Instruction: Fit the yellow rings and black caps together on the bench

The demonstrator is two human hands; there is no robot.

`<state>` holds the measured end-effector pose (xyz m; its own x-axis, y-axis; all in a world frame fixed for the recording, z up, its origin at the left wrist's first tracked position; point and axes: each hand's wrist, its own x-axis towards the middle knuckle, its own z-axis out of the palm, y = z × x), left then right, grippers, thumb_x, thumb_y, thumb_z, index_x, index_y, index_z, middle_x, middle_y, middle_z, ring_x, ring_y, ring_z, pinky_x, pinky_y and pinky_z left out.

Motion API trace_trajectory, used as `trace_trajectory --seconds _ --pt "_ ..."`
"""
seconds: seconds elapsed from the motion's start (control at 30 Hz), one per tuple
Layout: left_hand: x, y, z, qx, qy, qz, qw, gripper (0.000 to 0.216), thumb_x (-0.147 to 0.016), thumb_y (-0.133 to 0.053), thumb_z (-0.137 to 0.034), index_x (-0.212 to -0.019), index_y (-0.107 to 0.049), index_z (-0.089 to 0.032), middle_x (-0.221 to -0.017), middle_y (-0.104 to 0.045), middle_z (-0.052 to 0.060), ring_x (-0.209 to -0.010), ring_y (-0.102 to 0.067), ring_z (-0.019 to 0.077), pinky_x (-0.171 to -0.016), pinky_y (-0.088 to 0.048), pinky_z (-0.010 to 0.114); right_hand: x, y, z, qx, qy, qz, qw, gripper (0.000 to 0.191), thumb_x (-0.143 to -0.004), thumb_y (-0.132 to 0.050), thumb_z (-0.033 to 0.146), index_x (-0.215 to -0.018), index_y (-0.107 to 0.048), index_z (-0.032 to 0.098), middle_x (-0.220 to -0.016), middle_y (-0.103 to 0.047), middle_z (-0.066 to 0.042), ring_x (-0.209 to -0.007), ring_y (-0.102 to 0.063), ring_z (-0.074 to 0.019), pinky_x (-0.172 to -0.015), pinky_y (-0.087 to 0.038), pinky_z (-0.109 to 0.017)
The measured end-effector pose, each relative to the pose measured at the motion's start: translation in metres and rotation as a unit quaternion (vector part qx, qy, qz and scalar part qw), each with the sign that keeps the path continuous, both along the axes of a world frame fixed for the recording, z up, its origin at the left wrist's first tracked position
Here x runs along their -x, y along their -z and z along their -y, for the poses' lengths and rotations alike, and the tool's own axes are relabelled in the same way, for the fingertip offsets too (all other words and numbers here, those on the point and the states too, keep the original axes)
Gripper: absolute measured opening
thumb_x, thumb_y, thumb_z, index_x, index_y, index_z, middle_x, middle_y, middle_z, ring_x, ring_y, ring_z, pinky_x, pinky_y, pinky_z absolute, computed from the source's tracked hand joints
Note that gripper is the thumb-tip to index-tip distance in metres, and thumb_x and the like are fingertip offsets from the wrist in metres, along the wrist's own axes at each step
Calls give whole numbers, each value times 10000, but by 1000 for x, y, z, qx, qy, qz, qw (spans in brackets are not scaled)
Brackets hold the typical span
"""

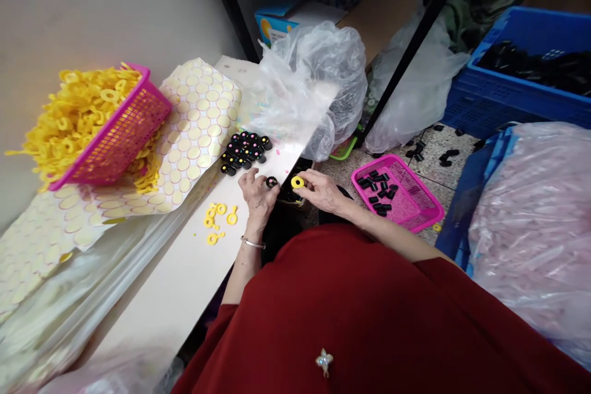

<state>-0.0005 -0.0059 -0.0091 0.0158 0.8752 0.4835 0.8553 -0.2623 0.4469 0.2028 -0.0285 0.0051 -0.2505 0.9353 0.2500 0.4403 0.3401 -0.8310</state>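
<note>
My left hand (258, 197) is closed on a small black cylindrical piece (271, 182) at the edge of the white bench. My right hand (322, 191) pinches a yellow ring piece (297, 183) with a dark centre; whether a black piece sits inside it I cannot tell. The two hands are a short way apart. Beyond my left hand stands a cluster of black pieces (242, 149) with pink and yellow dots on top. Several loose yellow rings with short tabs (221, 209) lie on the bench to the left of my left wrist.
A pink basket (124, 129) heaped with yellow rings leans over a sheet of round stickers (198, 111) at left. A pink tray (420, 212) with black pieces stands on the floor at right, near blue crates (517, 104). A plastic bag (318, 68) covers the bench's far end.
</note>
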Motion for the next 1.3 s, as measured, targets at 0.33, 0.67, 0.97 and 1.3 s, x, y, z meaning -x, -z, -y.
trace_trajectory --seconds 0.33,0.67,0.97,1.3 --pt "14 -5 9 19 -47 155 987 225 -682 -638 -285 -884 -649 -185 -1119 -608 108 -1001 -537 239 -786 -452 342 48 -23 -44 -63 -81 247 964 215 -875 -517 290 -968 -620 125 -926 -628 -94 -881 -540 -200 -756 -343 -285" --pt "10 -10 3 123 -93 362 919 216 -745 -609 -333 -801 -720 -156 -788 -686 39 -778 -601 167 -764 -441 286 68 -32 -52 -30 -140 353 925 229 -878 -481 272 -1032 -585 138 -1070 -630 -116 -987 -580 -245 -766 -346 -331" --pt "5 -11 -7 194 -75 330 921 235 -770 -597 -329 -761 -736 -140 -713 -682 24 -702 -574 147 -650 -416 241 72 -35 -55 -7 -138 340 930 244 -873 -474 234 -1046 -602 120 -1054 -631 -123 -960 -599 -246 -760 -378 -324" --pt "0 -9 -9 171 -91 398 897 170 -691 -657 -300 -707 -731 -148 -668 -670 22 -656 -568 146 -626 -410 247 77 1 -73 201 -51 -50 977 227 -827 -537 256 -745 -683 104 -647 -598 -9 -646 -547 -111 -600 -397 -209"
